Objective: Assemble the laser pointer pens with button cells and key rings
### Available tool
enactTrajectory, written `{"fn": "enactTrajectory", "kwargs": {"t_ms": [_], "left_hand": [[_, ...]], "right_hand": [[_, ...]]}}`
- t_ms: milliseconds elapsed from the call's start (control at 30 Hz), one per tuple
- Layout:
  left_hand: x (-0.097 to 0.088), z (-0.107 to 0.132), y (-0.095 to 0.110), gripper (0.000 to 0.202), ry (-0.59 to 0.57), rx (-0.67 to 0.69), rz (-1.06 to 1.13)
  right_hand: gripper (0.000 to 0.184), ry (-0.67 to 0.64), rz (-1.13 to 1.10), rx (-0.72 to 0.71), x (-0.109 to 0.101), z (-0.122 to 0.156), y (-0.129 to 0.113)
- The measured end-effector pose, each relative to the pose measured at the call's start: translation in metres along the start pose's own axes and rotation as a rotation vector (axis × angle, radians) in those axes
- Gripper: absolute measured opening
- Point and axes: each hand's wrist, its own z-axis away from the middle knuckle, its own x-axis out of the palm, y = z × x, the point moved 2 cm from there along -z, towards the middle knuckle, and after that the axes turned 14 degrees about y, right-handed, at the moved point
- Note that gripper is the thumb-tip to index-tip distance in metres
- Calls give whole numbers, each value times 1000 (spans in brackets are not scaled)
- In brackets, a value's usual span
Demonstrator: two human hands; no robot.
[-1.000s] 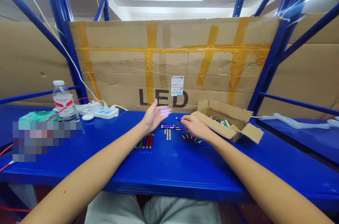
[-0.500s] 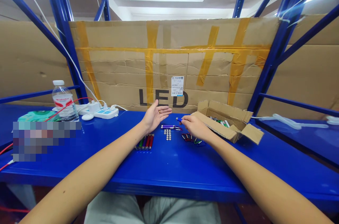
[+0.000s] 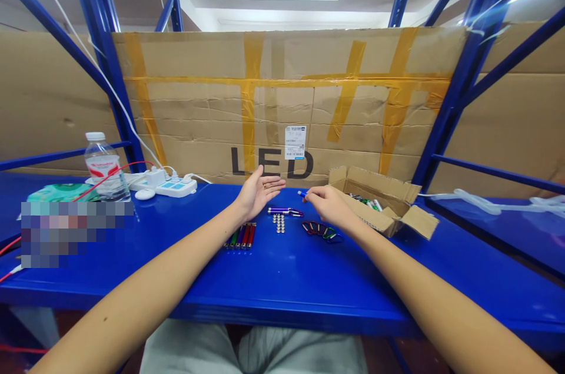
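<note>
My left hand (image 3: 258, 192) is held over the table with its palm turned inward and fingers stretched apart, holding nothing. Between finger and thumb, my right hand (image 3: 325, 204) pinches a small blue tube (image 3: 302, 193) with a pale tip. Below and between the hands lies a purple mini flashlight (image 3: 278, 211) with a carabiner clip at its right end. Small silver button cells (image 3: 279, 223) sit in rows just in front of it. Beneath my left forearm, green, purple and red flashlight tubes (image 3: 245, 237) lie side by side. Several coloured carabiners (image 3: 318, 230) rest below my right hand.
An open cardboard box (image 3: 383, 218) holding small tubes stands right of my right hand. At the left are a water bottle (image 3: 106, 171), a power strip (image 3: 176, 187) with cables and a green packet (image 3: 62, 192). A large taped cardboard sheet (image 3: 203, 115) backs the blue table (image 3: 282, 285).
My right hand has shifted slightly to the right and up with the small blue tube, uncovering more of the carabiners. My left hand stays nearly still, open.
</note>
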Motion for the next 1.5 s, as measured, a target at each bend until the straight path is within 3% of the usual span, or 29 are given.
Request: {"fn": "enactTrajectory", "kwargs": {"t_ms": [233, 533, 733, 1033, 1333, 1433, 1500], "left_hand": [[-1, -2, -1, 59, -2, 13, -2], [-2, -2, 1, 60, 7, 21, 7], [-2, -2, 1, 58, 16, 41, 9], [-3, -2, 2, 56, 21, 45, 10], [-2, -1, 3, 57, 13, 39, 17], [-2, -2, 3, 55, -1, 78, -54], [-2, -3, 2, 41, 0, 179, -234]], "right_hand": [[25, 8, 63, -98, 4, -2, 6], [26, -1, 85, -119, 4, -3, 7], [26, 85, 101, -140, -1, 0, 0], [25, 13, 148, -164, 4, -1, 7], [26, 86, 147, -165, -2, 2, -2], [28, 44, 138, -189, 2, -1, 2], [29, 3, 93, -233, 8, -6, 7]]}}
